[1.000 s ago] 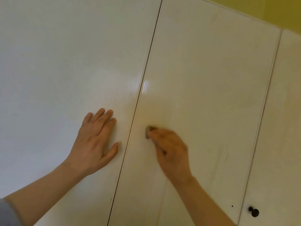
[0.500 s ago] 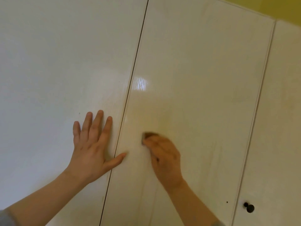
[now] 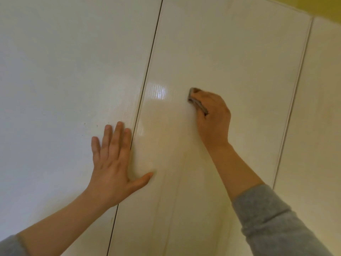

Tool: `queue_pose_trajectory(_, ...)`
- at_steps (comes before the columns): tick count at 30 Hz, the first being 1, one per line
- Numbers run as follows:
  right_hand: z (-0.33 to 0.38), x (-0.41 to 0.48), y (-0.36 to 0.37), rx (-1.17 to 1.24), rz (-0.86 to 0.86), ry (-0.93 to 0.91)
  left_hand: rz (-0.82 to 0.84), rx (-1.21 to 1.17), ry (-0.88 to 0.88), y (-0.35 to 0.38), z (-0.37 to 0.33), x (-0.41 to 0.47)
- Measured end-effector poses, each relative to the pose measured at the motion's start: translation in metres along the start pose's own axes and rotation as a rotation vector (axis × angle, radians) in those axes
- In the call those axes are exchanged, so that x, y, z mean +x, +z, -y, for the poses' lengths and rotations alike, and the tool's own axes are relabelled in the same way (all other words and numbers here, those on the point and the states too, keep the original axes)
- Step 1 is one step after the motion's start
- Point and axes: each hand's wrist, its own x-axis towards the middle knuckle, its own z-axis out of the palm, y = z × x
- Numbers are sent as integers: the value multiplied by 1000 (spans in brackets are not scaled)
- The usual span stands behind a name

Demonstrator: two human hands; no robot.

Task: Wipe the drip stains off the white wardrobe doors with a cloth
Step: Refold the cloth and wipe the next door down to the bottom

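Note:
Glossy white wardrobe doors fill the view. My right hand (image 3: pixel 214 117) grips a small folded grey-brown cloth (image 3: pixel 197 101) and presses it against the middle door (image 3: pixel 230 52). Only the cloth's edge shows past my fingers. Faint yellowish drip streaks (image 3: pixel 181 178) run down the middle door below the cloth. My left hand (image 3: pixel 112 163) lies flat with straight fingers on the left door (image 3: pixel 64 61), and its thumb reaches across the dark gap (image 3: pixel 147 67) onto the middle door.
A third door (image 3: pixel 323 117) stands to the right, past a narrow seam. A strip of yellow wall (image 3: pixel 324 8) shows at the top right corner. A few small dark specks (image 3: pixel 90 124) sit on the left door above my left hand.
My right hand has moved the cloth up and to the right across the middle door. My left hand stays pressed on the left door. The view has shifted, and the black knob has left the frame.

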Motion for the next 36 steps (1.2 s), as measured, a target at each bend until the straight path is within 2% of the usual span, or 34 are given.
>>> queue_pose_trajectory(4,12,-82,-5,89,64,-58,28,34,-20,6,-1,0)
queue_pose_trajectory(8,23,-148,-26,148,222,-85,35,64,-9,8,3,-1)
queue_pose_trajectory(10,20,-141,-36,136,218,-118,32,73,-8,10,4,-1)
queue_pose_trajectory(12,14,-109,-45,53,127,-134,30,82,-12,12,3,0)
queue_pose_trajectory(15,-10,-44,-46,-62,-2,-116,20,90,-34,16,1,1)
queue_pose_trajectory(18,-32,-3,-35,-83,-25,-48,15,98,-33,17,0,1)
queue_pose_trajectory(23,-28,-41,-22,-53,-46,-16,14,103,-29,16,2,1)
queue_pose_trajectory(29,-6,-125,-43,29,141,-115,25,78,-27,14,1,2)
queue_pose_trajectory(31,-9,-103,-52,-37,99,-87,24,76,-28,14,1,2)
queue_pose_trajectory(34,-32,-44,-60,-142,-63,43,28,86,-31,14,1,1)
queue_pose_trajectory(36,-55,-16,-61,-174,-89,94,34,90,-30,13,1,0)
